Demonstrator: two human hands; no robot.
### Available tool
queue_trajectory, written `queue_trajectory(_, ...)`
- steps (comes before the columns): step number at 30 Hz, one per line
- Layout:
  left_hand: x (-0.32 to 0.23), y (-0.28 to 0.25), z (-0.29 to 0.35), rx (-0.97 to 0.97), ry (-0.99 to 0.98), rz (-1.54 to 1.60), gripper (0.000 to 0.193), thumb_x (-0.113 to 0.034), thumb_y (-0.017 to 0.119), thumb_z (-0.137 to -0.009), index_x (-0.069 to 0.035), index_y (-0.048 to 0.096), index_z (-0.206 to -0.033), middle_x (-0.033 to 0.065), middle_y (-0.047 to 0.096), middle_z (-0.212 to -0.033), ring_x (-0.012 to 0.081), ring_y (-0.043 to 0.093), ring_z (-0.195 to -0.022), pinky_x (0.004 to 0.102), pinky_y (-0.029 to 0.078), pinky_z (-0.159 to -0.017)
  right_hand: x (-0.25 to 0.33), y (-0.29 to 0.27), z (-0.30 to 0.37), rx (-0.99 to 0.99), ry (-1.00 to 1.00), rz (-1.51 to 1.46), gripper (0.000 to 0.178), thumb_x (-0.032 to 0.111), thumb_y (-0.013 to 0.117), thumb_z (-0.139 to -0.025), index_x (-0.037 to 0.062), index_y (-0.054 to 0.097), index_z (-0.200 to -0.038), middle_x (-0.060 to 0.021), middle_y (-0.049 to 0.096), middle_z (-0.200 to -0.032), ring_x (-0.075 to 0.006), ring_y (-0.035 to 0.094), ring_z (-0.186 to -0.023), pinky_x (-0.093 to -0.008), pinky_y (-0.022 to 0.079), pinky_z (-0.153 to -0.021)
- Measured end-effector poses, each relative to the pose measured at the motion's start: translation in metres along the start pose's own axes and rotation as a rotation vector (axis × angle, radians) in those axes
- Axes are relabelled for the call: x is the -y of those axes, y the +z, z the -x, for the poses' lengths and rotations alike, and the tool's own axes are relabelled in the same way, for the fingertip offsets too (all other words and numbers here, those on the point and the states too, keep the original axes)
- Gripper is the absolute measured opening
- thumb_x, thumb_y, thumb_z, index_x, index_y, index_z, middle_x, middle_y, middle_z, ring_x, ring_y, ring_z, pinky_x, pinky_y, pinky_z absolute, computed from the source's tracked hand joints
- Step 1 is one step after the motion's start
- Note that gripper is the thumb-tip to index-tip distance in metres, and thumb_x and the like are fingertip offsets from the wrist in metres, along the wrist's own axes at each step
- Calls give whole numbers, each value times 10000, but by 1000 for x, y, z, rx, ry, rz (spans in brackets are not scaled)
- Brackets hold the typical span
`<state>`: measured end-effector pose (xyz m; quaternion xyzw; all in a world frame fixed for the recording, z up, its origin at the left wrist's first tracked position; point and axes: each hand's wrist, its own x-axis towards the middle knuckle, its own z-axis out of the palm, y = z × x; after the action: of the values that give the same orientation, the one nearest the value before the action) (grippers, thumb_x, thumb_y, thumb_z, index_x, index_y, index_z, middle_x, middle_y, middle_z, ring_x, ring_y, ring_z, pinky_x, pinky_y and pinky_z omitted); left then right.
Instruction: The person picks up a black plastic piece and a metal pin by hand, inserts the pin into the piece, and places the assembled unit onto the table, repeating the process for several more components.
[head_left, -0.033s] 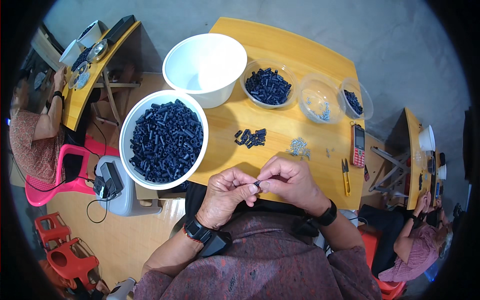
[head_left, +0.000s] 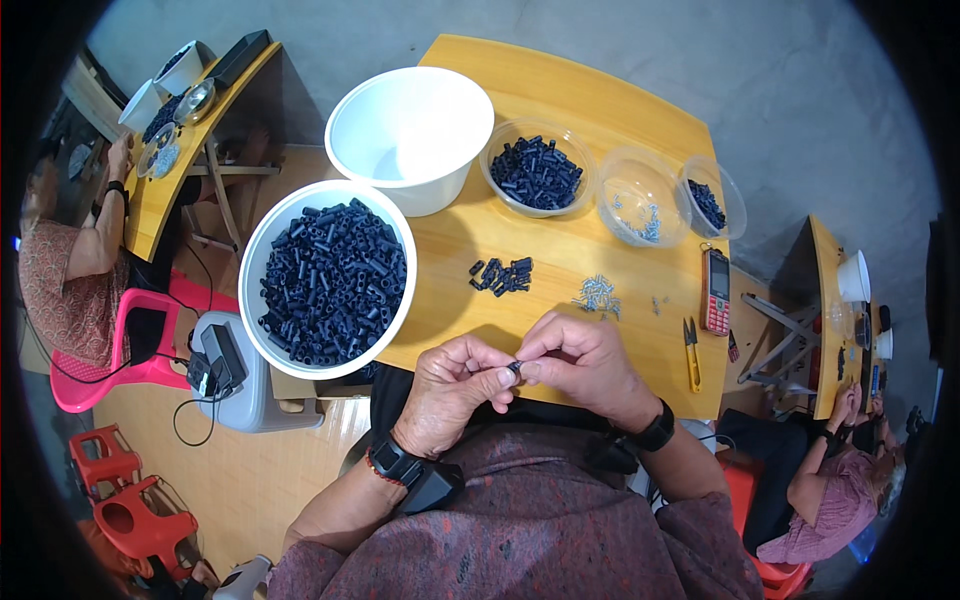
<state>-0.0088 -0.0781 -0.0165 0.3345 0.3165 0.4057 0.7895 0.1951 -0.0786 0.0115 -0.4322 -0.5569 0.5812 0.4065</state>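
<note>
My left hand [head_left: 458, 374] pinches a small black plastic piece [head_left: 514, 367] between thumb and fingertips, just over the table's front edge. From the other side my right hand [head_left: 578, 358] closes thumb and forefinger at the same piece. Whether a screw is between those right fingertips is too small to see. Beyond the hands lie a small group of short black tubes [head_left: 503, 276] and a loose pile of silver screws [head_left: 597, 294]. To the left, a white bucket [head_left: 250, 290] is heaped with many more such tubes.
A second white bucket [head_left: 410, 130] stands behind. Along the back are clear bowls of black tubes [head_left: 536, 172], screws [head_left: 645, 222] and black pieces [head_left: 706, 204]. Yellow-handled snips [head_left: 692, 357] and a red phone [head_left: 717, 292] lie at the right. People sit at tables on both sides.
</note>
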Motion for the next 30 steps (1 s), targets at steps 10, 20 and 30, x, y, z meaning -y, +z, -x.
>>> queue_trajectory(10,-2,2,0,-49,-40,30,70,-4,686,-902,-15,631,-944,102,698,-876,133,653,-675,267,561,-607,16,5,2,-56,-352,552,114,-23,696,-839,24,695,-944,-98,674,-871,-202,676,-783,-282,524,-675)
queue_trajectory(20,1,1,0,-45,-18,16,59,0,674,-911,-18,628,-942,113,700,-873,129,650,-673,260,558,-608,20,5,-1,-21,-296,530,113,-26,684,-832,25,704,-931,-100,681,-869,-205,684,-784,-288,535,-674)
queue_trajectory(30,1,3,1,-57,-10,-3,58,-10,674,-915,-16,616,-924,126,703,-888,135,648,-670,267,558,-600,14,3,0,35,-253,379,116,-52,661,-863,-1,705,-956,-100,689,-895,-176,690,-802,-260,547,-705)
